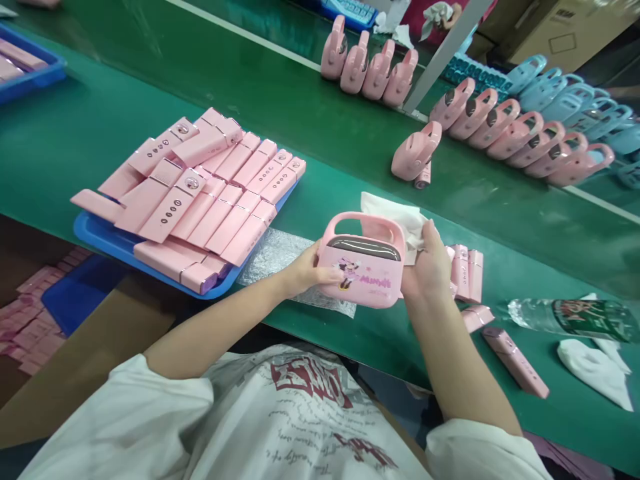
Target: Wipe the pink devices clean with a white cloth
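Observation:
My left hand (310, 272) grips the left side of a pink handled device (367, 293), thumb across its front. The device has a carry handle on top, a dark glossy strip below it and a cartoon mouse print. At its right side, my right hand (427, 270) pinches a white cloth (405, 220), which spreads behind the handle. My right fingers are partly hidden, so I cannot tell whether they also touch the device. Beneath my left hand lies a sheet of bubble wrap (280, 247) on the green table.
A blue tray (100, 233) on the left is heaped with pink oblong pieces. Pink handled devices (500, 120) line the back, with blue ones behind. One device (413, 155) stands nearer. At right lie a plastic bottle (575, 317), crumpled white cloth (593, 367) and a loose pink piece (517, 363).

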A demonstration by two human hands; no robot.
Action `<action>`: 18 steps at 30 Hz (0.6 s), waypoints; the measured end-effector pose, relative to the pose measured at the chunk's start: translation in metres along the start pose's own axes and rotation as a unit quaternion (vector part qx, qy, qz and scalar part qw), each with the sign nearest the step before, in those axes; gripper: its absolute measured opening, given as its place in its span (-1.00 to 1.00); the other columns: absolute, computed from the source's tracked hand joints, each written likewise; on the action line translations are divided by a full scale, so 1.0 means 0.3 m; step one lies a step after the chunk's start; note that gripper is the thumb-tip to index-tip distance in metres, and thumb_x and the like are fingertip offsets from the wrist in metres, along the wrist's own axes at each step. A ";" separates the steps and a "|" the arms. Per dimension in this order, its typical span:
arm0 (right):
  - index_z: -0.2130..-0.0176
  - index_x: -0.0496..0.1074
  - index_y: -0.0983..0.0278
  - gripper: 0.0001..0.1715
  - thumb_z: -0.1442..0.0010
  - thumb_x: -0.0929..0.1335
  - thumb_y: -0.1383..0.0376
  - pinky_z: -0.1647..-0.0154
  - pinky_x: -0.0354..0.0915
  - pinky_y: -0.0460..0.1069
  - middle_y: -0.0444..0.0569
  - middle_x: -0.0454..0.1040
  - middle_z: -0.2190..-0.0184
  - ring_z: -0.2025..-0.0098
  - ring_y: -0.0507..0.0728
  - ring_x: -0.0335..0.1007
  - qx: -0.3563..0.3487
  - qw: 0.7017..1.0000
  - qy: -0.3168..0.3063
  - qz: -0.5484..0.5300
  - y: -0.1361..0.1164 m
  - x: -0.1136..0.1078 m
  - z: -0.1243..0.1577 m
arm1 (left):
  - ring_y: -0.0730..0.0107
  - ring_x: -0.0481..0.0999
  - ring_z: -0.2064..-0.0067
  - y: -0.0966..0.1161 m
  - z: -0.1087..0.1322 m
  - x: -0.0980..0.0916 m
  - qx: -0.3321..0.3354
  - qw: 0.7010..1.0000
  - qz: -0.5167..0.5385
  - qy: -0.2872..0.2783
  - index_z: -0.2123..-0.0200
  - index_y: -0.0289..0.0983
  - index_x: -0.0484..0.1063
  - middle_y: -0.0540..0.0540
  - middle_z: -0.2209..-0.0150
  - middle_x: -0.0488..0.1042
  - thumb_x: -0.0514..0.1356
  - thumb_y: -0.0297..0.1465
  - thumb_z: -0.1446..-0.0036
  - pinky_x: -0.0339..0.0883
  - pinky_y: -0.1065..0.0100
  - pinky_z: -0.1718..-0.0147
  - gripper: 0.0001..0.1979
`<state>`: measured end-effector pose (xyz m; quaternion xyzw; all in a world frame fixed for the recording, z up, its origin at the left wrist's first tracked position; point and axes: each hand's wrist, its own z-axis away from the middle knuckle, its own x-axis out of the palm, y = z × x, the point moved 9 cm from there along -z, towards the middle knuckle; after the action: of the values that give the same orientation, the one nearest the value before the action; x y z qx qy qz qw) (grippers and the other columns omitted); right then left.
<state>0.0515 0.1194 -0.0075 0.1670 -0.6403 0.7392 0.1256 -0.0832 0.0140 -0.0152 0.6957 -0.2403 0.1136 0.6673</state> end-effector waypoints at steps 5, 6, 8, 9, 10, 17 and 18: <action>0.25 0.51 0.20 -0.61 -0.19 0.33 -0.05 -0.02 0.44 0.08 -0.05 0.53 0.21 0.02 0.15 0.48 -0.052 0.993 -0.108 0.000 -0.123 0.105 0.038 | -0.14 0.50 -0.04 0.007 0.001 -0.012 -0.008 0.994 0.108 0.007 -0.02 -0.33 0.43 -0.26 0.09 0.57 0.28 -0.04 0.12 0.38 0.00 0.01 -0.32; 0.24 0.52 0.18 -0.58 -0.19 0.32 -0.07 -0.03 0.43 0.09 -0.05 0.53 0.20 0.01 0.16 0.48 -0.072 0.990 -0.122 0.016 -0.147 0.115 0.056 | -0.15 0.50 -0.04 0.010 0.002 -0.016 -0.006 0.994 0.112 0.013 -0.03 -0.33 0.43 -0.26 0.09 0.57 0.27 -0.02 0.12 0.38 -0.02 0.00 -0.31; 0.25 0.54 0.17 -0.55 -0.20 0.32 -0.10 -0.04 0.42 0.12 -0.04 0.55 0.20 0.02 0.18 0.48 -0.121 0.979 -0.149 0.071 -0.192 0.127 0.090 | -0.17 0.50 -0.04 0.017 0.002 -0.020 -0.002 0.994 0.109 0.020 -0.05 -0.32 0.41 -0.27 0.07 0.56 0.27 0.00 0.14 0.37 -0.04 -0.01 -0.27; 0.25 0.55 0.18 -0.54 -0.21 0.31 -0.10 -0.06 0.40 0.14 -0.02 0.55 0.17 0.00 0.19 0.47 -0.143 0.967 -0.175 0.117 -0.206 0.141 0.107 | -0.17 0.50 -0.04 0.019 0.002 -0.019 -0.003 0.994 0.105 0.020 -0.07 -0.32 0.39 -0.27 0.06 0.56 0.28 0.00 0.14 0.37 -0.04 -0.01 -0.25; 0.25 0.56 0.19 -0.53 -0.24 0.29 -0.09 -0.09 0.37 0.16 -0.01 0.55 0.12 -0.02 0.21 0.46 -0.164 0.948 -0.211 0.173 -0.215 0.161 0.125 | -0.17 0.50 -0.04 0.019 0.002 -0.014 -0.007 0.995 0.102 0.016 -0.09 -0.31 0.37 -0.28 0.06 0.55 0.28 0.00 0.15 0.37 -0.04 -0.01 -0.23; 0.14 0.56 0.16 -0.54 -0.38 0.16 0.08 -0.09 0.37 0.14 -0.05 0.52 -0.03 -0.10 0.21 0.44 -0.247 0.737 -0.405 0.482 -0.186 0.292 0.211 | -0.07 0.47 -0.08 -0.003 0.012 0.043 -0.034 0.996 0.025 -0.074 -0.23 -0.22 0.19 -0.26 -0.03 0.48 0.37 -0.17 0.13 0.37 0.08 0.01 -0.15; 0.10 0.56 0.17 -0.54 -0.39 0.15 0.09 -0.10 0.38 0.14 -0.05 0.51 -0.05 -0.12 0.21 0.42 -0.242 0.720 -0.422 0.495 -0.178 0.301 0.218 | -0.05 0.47 -0.08 -0.007 0.014 0.051 -0.038 0.995 0.010 -0.090 -0.23 -0.22 0.18 -0.25 -0.05 0.47 0.37 -0.19 0.13 0.38 0.09 0.01 -0.16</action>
<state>-0.0041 0.0601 0.0857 0.0855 -0.7753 0.3690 -0.5054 -0.0698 0.0069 -0.0101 0.6751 -0.3104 0.0483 0.6675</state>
